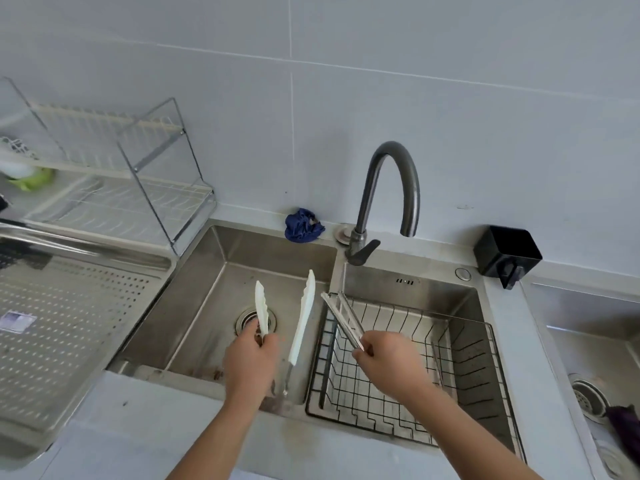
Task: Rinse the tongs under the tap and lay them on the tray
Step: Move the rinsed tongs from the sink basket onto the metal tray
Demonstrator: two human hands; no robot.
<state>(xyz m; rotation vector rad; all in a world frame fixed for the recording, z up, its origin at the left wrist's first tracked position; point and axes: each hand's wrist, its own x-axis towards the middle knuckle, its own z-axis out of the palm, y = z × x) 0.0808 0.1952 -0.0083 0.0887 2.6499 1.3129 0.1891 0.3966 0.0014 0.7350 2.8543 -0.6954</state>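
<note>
My left hand (251,363) grips a pair of white-tipped tongs (302,320) over the left sink basin (194,306), their two arms spread wide apart and pointing away from me. My right hand (388,355) holds slim metal tongs (341,315), arms nearly together, tips raised over the divider between the basins. The dark curved tap (391,188) stands behind the basins with its spout over the right one; no water is visible. The perforated steel tray (69,323) lies on the counter to the left.
A black wire basket (415,403) fills the right basin. A blue cloth (303,225) sits behind the left basin, a black holder (507,254) right of the tap. A dish rack (114,174) stands back left. Another sink (595,358) is far right.
</note>
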